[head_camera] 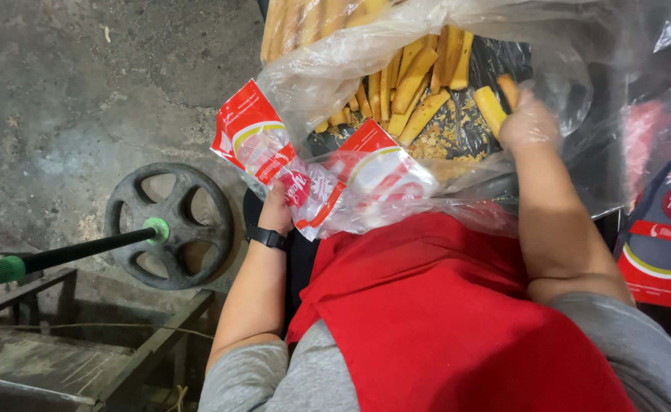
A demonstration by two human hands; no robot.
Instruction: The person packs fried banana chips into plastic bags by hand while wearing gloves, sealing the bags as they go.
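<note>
My left hand (276,210) grips a stack of small red-and-white printed plastic bags (274,156) by the lower edge, held beside my lap. My right hand (530,118), covered by a thin clear glove, reaches inside a large clear plastic bag (351,53) and pinches a yellow fried stick (508,90). Many more yellow sticks (412,84) and crumbs (446,141) lie in that big bag in front of me. A black watch (267,238) sits on my left wrist. I wear a red apron (435,313) over a grey shirt.
A black iron wheel (169,226) lies on the grey concrete floor at left. A black rod with green ends (76,250) crosses over it. A dark metal frame (61,343) fills the lower left. A red printed carton (667,229) stands at the right.
</note>
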